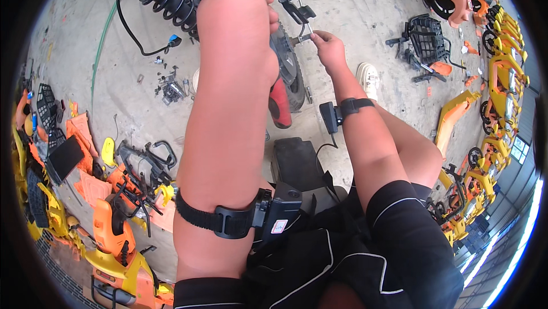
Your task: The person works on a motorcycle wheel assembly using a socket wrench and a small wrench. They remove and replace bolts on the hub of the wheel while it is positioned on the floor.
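Note:
My left hand reaches up to the top edge, beside the vehicle frame. Its fingers are curled, and what they hold is hidden behind the hand. My right hand pinches the end of a short metal rod, which sits sideways by the wheel. A black tyre lies under the rod, partly covered by my left forearm. Close to the tyre is a red and black piece, also partly hidden. A black coil-spring shock absorber slants at the upper left, next to my left hand.
A cable with a blue plug hangs at the left. Small metal parts lie on the concrete floor. Orange and yellow body panels are heaped at the left. A black basket lies at the right, before a row of yellow vehicles.

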A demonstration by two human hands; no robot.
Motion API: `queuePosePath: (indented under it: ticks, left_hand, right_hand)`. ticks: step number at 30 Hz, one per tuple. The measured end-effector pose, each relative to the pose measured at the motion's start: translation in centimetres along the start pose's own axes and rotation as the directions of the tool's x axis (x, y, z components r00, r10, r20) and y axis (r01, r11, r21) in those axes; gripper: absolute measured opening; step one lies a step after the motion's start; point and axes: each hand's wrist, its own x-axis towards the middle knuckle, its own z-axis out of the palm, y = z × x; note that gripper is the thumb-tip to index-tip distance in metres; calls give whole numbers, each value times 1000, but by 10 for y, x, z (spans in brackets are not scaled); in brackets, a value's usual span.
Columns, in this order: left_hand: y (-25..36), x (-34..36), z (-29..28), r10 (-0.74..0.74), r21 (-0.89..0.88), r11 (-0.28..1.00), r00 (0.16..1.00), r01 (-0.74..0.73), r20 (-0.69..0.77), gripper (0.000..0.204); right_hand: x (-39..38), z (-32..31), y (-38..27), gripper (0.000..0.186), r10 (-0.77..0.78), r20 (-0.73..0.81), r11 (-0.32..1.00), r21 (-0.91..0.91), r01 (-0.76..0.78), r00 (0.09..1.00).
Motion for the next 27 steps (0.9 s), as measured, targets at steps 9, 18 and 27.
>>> queuePosePath:
  ticks: [9,18,27]
  left_hand:
    - [19,-8,21,-87,-40,996,993,84,-83,38]
    - [26,-8,19,-142,-59,988,990,142,7,37]
    - [-4,17,7,-2,73,997,995,-5,100,35]
  right_hand:
    - [12,2,-5,31,-8,44,998,70,5,999]
    - [1,0,-1,31,-5,-3,998,61,6,1000]
    - [-8,13,-8,28,-171,-140,968,-209,140,975]
